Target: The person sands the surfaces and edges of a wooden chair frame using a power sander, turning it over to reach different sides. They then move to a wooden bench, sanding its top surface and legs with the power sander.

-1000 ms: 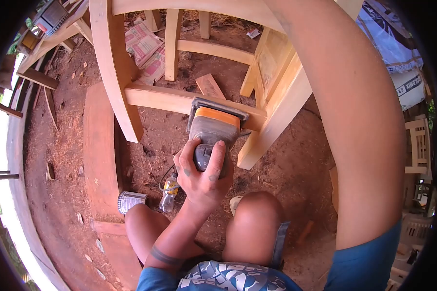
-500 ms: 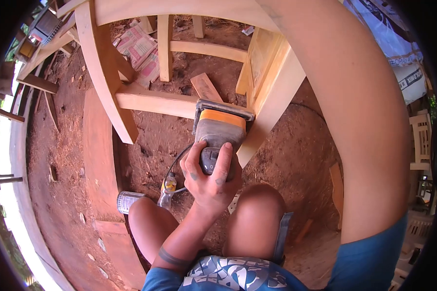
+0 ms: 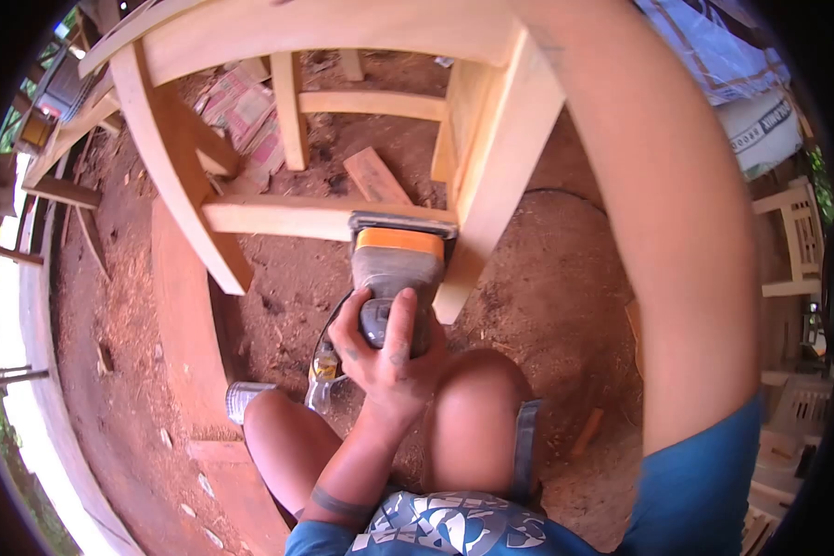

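Note:
My left hand is wrapped around the body of an orange and dark grey electric sander. The sander's pad end lies against the lower rail of an unpainted wooden chair frame, close to where the rail meets the right leg. From the blue sleeve at right, my right forearm stretches up across the chair's top edge. The right hand itself is beyond the upper border of the view. A cord runs down from the sander past my left hand.
A small plastic bottle and a can stand by my left knee. Planks lie on the dirt floor at left. A loose wood piece and a flattened printed sack lie beneath the chair. Another chair stands at right.
The chair, sander and left hand appear shifted slightly left and down in the view, together with the surroundings. My left hand keeps its grip, and the sander remains at the rail.

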{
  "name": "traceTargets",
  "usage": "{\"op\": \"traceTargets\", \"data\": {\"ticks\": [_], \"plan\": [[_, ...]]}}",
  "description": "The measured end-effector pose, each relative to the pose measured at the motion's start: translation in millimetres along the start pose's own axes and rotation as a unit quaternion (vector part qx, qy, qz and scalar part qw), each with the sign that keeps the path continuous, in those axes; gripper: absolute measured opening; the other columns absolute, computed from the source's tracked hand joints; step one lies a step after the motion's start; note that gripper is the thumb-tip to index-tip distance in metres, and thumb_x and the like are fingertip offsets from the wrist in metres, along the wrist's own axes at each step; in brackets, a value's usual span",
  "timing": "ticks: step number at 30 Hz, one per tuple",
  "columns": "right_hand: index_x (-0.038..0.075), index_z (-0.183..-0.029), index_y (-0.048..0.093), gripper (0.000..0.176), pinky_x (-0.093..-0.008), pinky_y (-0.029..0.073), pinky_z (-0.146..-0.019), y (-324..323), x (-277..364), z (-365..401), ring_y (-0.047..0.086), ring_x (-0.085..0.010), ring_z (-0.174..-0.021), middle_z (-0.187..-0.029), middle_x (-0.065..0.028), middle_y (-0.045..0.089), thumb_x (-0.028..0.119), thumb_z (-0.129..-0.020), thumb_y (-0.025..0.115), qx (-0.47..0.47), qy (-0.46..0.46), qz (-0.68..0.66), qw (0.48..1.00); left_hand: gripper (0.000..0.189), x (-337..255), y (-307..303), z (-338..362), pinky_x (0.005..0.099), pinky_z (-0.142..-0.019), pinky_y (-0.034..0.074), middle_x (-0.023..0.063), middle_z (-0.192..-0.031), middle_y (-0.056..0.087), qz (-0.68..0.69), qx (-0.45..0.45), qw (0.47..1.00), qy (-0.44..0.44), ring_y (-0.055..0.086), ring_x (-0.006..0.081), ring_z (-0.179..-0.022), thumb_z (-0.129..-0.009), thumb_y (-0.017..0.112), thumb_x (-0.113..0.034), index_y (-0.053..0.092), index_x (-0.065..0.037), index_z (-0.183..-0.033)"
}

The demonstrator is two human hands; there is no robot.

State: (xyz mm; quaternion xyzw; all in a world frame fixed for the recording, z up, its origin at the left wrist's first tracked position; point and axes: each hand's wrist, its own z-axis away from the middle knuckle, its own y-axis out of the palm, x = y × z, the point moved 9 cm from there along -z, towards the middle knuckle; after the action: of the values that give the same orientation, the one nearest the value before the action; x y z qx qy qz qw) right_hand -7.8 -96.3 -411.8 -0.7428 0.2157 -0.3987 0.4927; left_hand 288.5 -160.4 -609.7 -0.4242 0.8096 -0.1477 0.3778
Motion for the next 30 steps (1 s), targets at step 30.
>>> {"op": "traceTargets", "data": {"ticks": [30], "plan": [[0.001,-0.14,0.054,0.111,-0.0378,0.046,-0.108,19.1,-29.4,-28.0,0.053,-0.0271,-0.131,-0.144,-0.0147,0.054,0.054,-0.05,0.093,-0.024,0.068,0.013,0.997,0.053,-13.8,-1.0,-3.8,0.0547,-0.082,0.058,0.0206,-0.123,0.055,-0.078,-0.026,0.997,0.008,0.062,0.0419,-0.109,-0.073,0.08,-0.009,0.065,-0.011,-0.124]]}}
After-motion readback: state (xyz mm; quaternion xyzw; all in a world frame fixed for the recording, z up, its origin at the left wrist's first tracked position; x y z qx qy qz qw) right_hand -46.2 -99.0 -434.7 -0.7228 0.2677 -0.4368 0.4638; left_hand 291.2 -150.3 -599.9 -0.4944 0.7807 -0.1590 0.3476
